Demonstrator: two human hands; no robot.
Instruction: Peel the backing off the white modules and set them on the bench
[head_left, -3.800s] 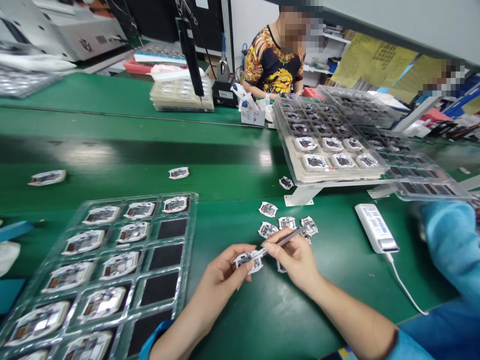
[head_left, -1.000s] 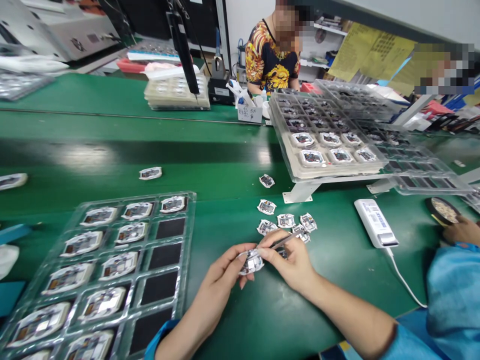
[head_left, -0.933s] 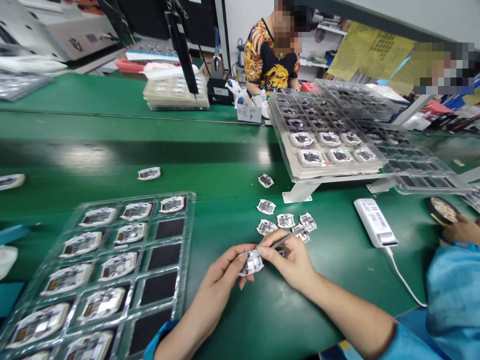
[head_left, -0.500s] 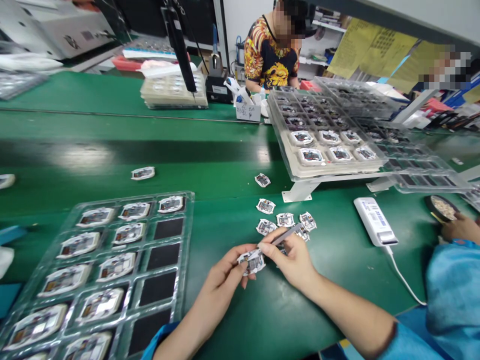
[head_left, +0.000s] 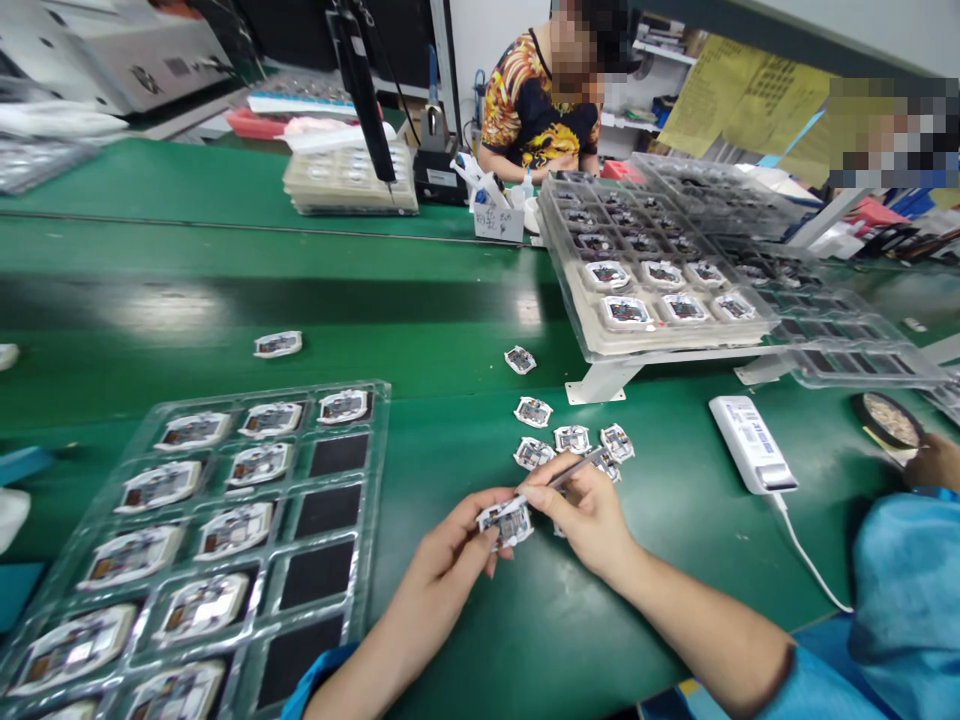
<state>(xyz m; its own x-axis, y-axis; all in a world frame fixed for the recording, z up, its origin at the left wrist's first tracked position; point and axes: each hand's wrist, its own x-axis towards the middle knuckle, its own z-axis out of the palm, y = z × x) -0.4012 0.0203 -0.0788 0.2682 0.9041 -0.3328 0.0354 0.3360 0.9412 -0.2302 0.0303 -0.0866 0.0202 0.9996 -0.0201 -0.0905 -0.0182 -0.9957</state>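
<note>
My left hand (head_left: 457,550) pinches a white watch-like casing (head_left: 507,522) with a small circuit board inside, held above the green bench. My right hand (head_left: 589,515) is closed around slim grey metal tweezers (head_left: 576,468). Their tip end is hidden by my fingers, which are at the casing's upper right edge. Behind my right hand lie several similar casings (head_left: 572,440), a few partly covered by it. To the left of my hands, a clear plastic tray (head_left: 380,450) carries more casings in its left columns; dark pads show in several right-hand pockets.
Loose casings (head_left: 520,360) lie on the green strip (head_left: 420,310) beyond. A stack of filled trays (head_left: 660,345) stands on a raised stand at right. A white corded device (head_left: 750,445) and a co-worker's blue sleeve (head_left: 907,590) are nearer. Another person (head_left: 540,110) sits opposite.
The loose casings on the far green strip have shifted slightly left. The tweezers have turned a little in my right hand. The person opposite has moved, and a hand shows now.
</note>
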